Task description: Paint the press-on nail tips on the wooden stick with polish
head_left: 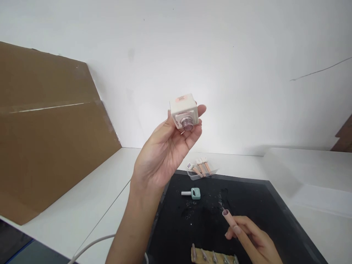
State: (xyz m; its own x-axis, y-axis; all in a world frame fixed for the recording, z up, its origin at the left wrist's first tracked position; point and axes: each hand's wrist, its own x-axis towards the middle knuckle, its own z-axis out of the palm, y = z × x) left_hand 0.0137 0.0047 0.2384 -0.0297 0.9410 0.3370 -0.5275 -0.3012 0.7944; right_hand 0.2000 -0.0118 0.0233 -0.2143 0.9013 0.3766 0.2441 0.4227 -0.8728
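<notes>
My left hand (165, 146) is raised in front of the white wall, its fingertips closed on a small white cube-shaped bottle (183, 110) with a pink label on top and a clear round neck pointing toward me. My right hand (254, 240) is low over the black mat (275, 216), its fingers pinched round a slim pink tube (229, 217) that points up and to the left. A mint-green cap with a grey stem (192, 193) lies on the mat between the two hands.
A clear tray (198, 176) with three pink-and-white bottles sits at the mat's far edge. A tan strip (213, 256) with several metal bits lies at the near edge. Large cardboard sheets (49, 128) lean on the wall at left. A white cable (90, 245) crosses the table.
</notes>
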